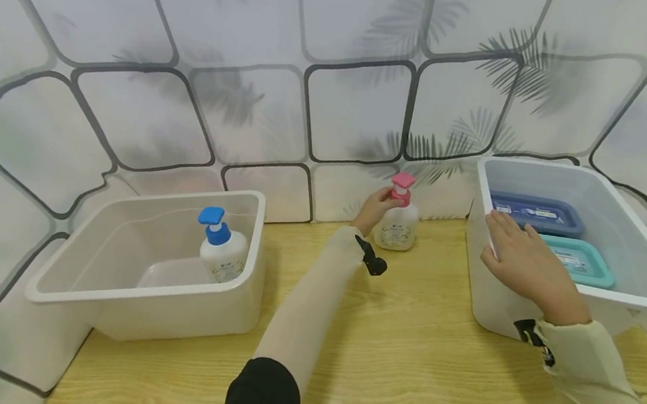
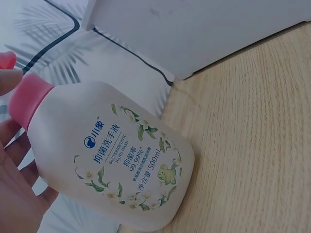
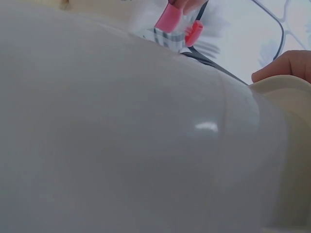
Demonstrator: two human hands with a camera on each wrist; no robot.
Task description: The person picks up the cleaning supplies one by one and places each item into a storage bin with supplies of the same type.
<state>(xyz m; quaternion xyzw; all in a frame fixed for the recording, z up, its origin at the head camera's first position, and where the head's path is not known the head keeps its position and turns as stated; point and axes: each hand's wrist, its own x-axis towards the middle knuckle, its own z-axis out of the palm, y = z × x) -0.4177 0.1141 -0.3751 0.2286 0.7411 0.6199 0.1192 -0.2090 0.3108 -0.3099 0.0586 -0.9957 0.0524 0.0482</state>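
Note:
A cream hand-wash bottle [image 1: 398,226] with a pink pump stands on the wooden table by the back wall. My left hand [image 1: 382,202] grips it at the pink neck. The left wrist view shows its flower label [image 2: 121,158] and pink collar [image 2: 30,101] beside my palm [image 2: 14,194]. My right hand [image 1: 517,257] rests with straight fingers over the left rim of a white bin [image 1: 480,177] on the right. In the right wrist view this bin's wall [image 3: 121,136] fills the picture, with one fingertip [image 3: 284,65] on the rim.
The right bin holds a dark blue box [image 1: 536,214] and a teal box [image 1: 581,262]. A second white bin [image 1: 142,292] on the left contains a bottle with a blue pump [image 1: 220,247]. Bare wooden table [image 1: 404,337] lies between the bins.

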